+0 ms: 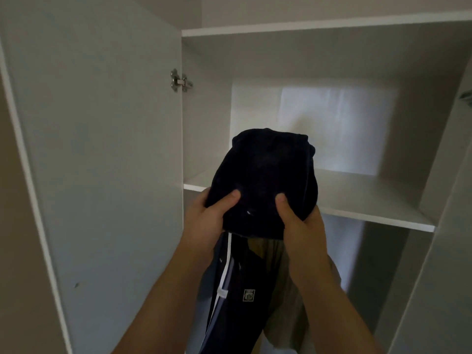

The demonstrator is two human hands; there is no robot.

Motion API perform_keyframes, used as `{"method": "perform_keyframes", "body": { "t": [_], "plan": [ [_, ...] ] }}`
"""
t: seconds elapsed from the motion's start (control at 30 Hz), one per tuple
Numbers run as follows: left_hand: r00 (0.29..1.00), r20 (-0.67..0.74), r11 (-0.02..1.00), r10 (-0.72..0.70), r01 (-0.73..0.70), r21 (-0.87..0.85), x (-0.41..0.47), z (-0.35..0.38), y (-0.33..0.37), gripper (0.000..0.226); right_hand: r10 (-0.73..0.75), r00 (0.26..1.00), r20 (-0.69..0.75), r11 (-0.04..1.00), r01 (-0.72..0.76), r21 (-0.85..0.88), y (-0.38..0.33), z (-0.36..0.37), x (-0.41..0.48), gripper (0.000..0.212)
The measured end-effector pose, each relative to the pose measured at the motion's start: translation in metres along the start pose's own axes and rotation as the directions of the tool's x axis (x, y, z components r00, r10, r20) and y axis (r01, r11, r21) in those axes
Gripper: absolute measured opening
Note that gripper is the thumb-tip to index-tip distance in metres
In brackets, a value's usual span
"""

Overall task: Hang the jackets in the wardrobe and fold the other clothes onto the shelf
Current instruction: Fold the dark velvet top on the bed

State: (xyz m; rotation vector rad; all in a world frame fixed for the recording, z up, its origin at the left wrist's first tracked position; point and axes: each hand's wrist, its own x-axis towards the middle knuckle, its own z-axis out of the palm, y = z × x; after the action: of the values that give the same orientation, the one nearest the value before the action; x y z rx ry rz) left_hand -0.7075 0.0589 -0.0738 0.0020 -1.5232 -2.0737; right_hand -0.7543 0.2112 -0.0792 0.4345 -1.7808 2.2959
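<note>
Folded dark garment [263, 175] sits centre frame. Left hand [212, 213] grips its lower-left corner and right hand [298, 221] its lower-right, thumbs on top, equally near. Its long axis runs up-frame over the shelf [370, 200] edge. Next move is probably a straight push in.

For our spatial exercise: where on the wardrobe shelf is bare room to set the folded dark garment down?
The shelf is bare right of the garment, up to the side wall. Below, hanging clothes crowd the space.

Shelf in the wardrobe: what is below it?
A dark jacket with a white stripe and a khaki garment hang below the shelf. The held dark bundle hides their tops and any hangers.
</note>
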Motion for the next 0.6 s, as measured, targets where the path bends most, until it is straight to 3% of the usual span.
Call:
{"method": "perform_keyframes", "body": {
  "t": [0.17, 0.4, 0.6],
  "plan": [
    [0.996, -0.082, 0.997, 0.035, -0.029, 0.071, 0.062, 0.017, -0.023, 0.038, -0.007, 0.998, 0.06, 0.989, 0.016, -0.15, 0.015, 0.004, 0.079, 0.069],
    [0.986, -0.146, 0.983, 0.082, -0.056, 0.176, 0.16, 0.016, -0.054, 0.029, -0.018, 0.986, 0.168, 0.966, 0.06, -0.25, 0.052, 0.028, 0.173, 0.081],
    [0.99, -0.12, 0.968, 0.075, -0.043, 0.248, 0.279, -0.006, -0.07, 0.035, 0.001, 0.97, 0.244, 0.942, 0.081, -0.325, 0.076, 0.077, 0.267, 0.084]
  ]
}}
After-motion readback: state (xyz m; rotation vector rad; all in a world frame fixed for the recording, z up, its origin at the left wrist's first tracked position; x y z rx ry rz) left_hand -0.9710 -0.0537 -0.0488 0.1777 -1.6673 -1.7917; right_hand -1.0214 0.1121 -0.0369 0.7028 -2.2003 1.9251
